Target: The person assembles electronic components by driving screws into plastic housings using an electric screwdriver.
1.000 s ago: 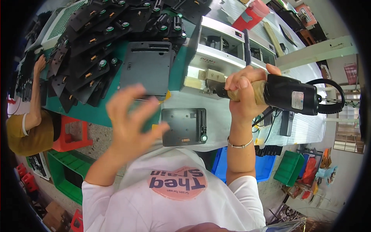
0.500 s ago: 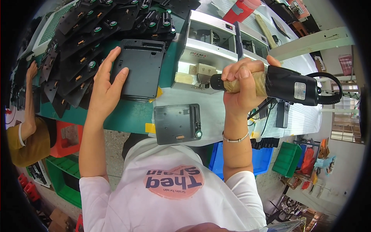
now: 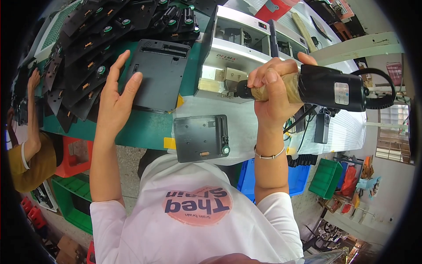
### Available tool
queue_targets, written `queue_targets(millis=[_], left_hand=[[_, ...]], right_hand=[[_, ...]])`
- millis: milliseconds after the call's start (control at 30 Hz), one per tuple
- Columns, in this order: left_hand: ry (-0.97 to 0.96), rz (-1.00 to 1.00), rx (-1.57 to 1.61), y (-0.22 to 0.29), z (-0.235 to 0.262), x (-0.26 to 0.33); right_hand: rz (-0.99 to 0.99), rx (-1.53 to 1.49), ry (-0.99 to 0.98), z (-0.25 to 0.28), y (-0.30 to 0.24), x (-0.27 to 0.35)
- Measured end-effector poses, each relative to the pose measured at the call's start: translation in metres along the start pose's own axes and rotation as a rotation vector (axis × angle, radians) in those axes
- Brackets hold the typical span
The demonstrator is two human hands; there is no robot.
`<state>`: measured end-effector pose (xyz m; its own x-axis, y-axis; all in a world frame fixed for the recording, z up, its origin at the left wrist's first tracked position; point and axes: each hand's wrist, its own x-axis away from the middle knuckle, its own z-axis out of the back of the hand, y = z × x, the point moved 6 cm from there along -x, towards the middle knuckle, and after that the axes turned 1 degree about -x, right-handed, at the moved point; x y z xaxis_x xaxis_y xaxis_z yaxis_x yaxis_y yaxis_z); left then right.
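My right hand [image 3: 278,94] grips a black electric screwdriver [image 3: 323,88] around its tape-wrapped handle. The screwdriver lies nearly level, its front end at the front of a white screw feeder [image 3: 215,62] and its cord looping from the rear. Whether the bit touches the feeder cannot be made out. My left hand [image 3: 115,99] is open, fingers apart, with the thumb over the left edge of a flat black plastic housing [image 3: 160,79]. Nearer to me, a smaller black panel [image 3: 195,138] with a green-rimmed round part lies on the white sheet.
Many black panels [image 3: 101,48] are piled at the far left. A second feeder [image 3: 288,46] and a red container [image 3: 274,9] stand behind. Blue [image 3: 299,180] and green [image 3: 326,179] crates sit below the table. At left, another person's arm [image 3: 31,110] reaches over the bench.
The screwdriver in my right hand has shifted slightly left, its front end closer to the feeder's front. My left hand has drawn back a little to the left over the housing.
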<state>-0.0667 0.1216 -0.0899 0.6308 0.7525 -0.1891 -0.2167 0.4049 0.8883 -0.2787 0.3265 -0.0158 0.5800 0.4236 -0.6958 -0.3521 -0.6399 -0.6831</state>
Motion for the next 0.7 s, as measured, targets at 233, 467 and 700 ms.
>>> queue_targets(millis=[233, 467, 700], left_hand=[[0.303, -0.666, -0.228, 0.045, 0.007, 0.051], [-0.325, -0.739, -0.155, 0.062, -0.088, 0.117], [-0.406, -0.651, -0.312, 0.046, -0.118, 0.127]], right_hand=[[0.033, 0.159, -0.246, -0.013, 0.005, -0.002], [-0.155, 0.103, -0.053, -0.016, 0.014, -0.013], [-0.153, 0.055, 0.001, -0.004, -0.017, 0.018]])
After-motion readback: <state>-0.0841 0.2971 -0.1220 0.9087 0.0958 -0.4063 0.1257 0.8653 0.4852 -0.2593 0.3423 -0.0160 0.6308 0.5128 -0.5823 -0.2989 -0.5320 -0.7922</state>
